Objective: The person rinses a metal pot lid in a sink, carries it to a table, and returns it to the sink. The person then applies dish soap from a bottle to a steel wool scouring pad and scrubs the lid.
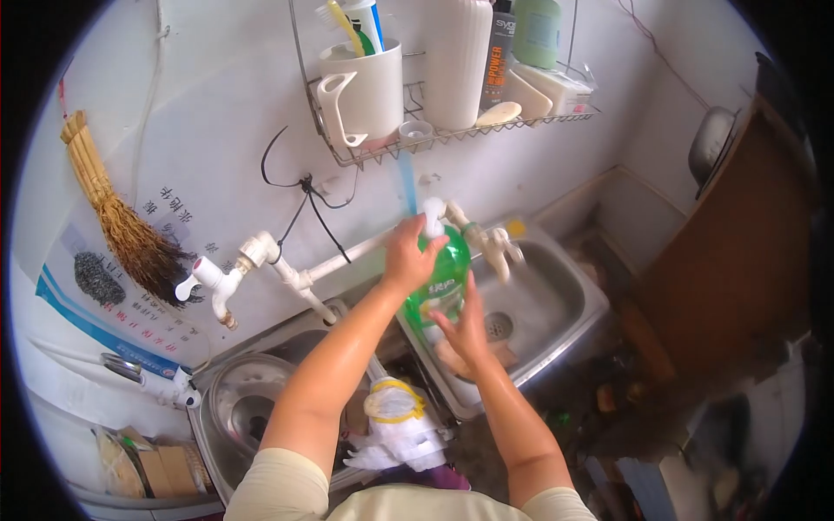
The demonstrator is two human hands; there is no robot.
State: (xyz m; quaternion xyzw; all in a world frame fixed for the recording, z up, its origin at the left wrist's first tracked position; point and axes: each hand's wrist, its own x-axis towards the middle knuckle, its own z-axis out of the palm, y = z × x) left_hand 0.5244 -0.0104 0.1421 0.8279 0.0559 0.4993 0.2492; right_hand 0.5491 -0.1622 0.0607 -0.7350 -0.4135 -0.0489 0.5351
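A green dish soap bottle (446, 271) with a white cap is held up over the left edge of the right-hand sink (556, 300). My left hand (412, 253) is closed around its upper part, just below the cap. Lower down, my right hand (466, 326) supports the bottle from the right side, fingers partly hidden behind it. Just right of the bottle, a white tap (499, 250) points down into the sink.
A wire shelf (373, 156) above holds a white mug (369, 91) and several bottles. Another tap (213, 282) and a second sink (287, 347) with a metal basin (252, 386) are at left. A straw whisk broom (122, 217) hangs on the wall. White cloth (400, 434) lies between the sinks.
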